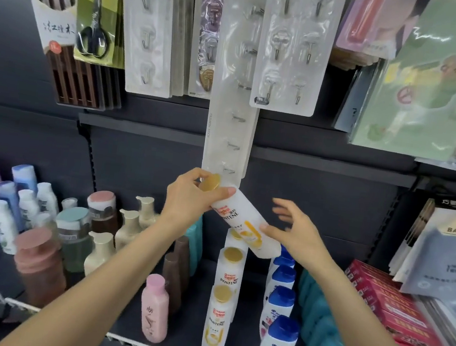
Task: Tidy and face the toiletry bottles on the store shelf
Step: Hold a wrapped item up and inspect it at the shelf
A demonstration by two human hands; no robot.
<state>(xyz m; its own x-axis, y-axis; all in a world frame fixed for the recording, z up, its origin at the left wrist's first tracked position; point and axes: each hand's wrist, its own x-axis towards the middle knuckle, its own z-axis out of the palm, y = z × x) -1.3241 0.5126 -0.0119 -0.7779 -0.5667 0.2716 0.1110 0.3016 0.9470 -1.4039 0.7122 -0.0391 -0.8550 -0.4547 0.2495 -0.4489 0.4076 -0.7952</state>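
Gripping the tilted white Pantene bottle [244, 221] by its gold cap, the left hand [190, 197] should lower it upright (label forward) behind the far Pantene row [225, 286], right hand [294, 231] open, steadying.

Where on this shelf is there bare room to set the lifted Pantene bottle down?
Bare shelf shows between the pink bottle and the Pantene row, and behind that row's rear bottle, under the lifted Pantene bottle. The left side is crowded with pump bottles.
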